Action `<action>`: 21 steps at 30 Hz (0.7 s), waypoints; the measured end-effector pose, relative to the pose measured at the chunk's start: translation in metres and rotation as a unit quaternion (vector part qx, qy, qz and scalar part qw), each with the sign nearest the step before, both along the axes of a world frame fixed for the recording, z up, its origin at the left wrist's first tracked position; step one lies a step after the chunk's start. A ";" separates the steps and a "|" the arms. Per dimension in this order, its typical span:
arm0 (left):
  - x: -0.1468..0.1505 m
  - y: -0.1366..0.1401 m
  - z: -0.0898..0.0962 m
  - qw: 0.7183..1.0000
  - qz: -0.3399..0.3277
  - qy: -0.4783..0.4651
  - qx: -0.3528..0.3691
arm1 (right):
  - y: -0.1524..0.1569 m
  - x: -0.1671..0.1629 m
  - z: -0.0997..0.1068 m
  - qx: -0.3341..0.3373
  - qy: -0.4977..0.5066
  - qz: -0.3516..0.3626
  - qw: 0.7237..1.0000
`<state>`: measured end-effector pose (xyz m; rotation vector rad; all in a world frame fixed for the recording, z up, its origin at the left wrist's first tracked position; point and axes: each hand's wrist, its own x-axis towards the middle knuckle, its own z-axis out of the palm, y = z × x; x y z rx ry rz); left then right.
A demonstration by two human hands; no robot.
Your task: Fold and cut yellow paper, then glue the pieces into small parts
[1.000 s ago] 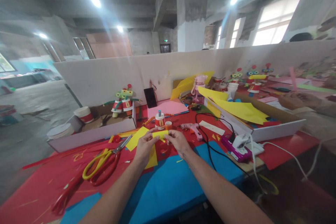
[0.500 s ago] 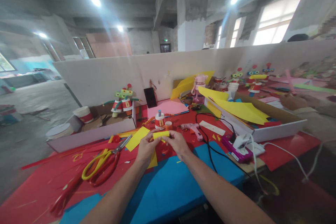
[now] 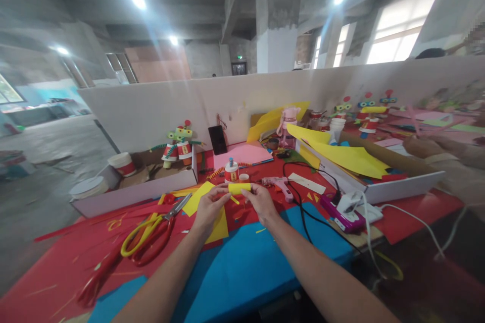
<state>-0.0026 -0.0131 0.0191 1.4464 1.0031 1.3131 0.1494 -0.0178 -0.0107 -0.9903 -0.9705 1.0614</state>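
A small yellow paper roll [image 3: 240, 189] lies crosswise between my two hands over the table. My left hand [image 3: 210, 205] is closed on its left end, thumb in front. At the other end my right hand [image 3: 262, 203] pinches it. Just behind stands a paper-cup figure [image 3: 231, 170] with orange and red folded-paper arms, a small cup beside it. Yellow paper sheets [image 3: 197, 199] lie left of and below my left hand. Right of my right hand rests a pink glue gun [image 3: 279, 185]. Large scissors [image 3: 151, 234] with red and yellow handles lie to the left.
A white box [image 3: 140, 189] with cups and finished figures stands left; another box [image 3: 401, 189] holds yellow sheets. A purple power strip [image 3: 343, 214] trails cables at right. Behind are a phone [image 3: 217, 140] and a low white partition [image 3: 159, 101]. Another person's hand [image 3: 423, 147] shows far right.
Both hands have moved slightly right and up with the yellow paper roll, which now covers part of the small cup behind. The left fingers have shifted along its edge.
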 end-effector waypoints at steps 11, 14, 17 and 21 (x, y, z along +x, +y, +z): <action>-0.003 0.005 -0.007 0.999 0.032 0.018 -0.023 | 0.000 0.000 -0.002 0.011 -0.031 0.019 0.999; -0.003 0.006 -0.007 0.999 0.038 0.021 -0.019 | 0.000 -0.001 -0.002 0.011 -0.022 0.025 0.999; -0.005 0.009 -0.007 0.999 0.045 0.004 -0.023 | -0.001 -0.003 0.000 0.022 -0.019 0.053 0.998; -0.007 0.011 -0.009 0.997 0.048 -0.028 -0.046 | 0.001 -0.002 0.002 0.049 0.008 0.054 0.997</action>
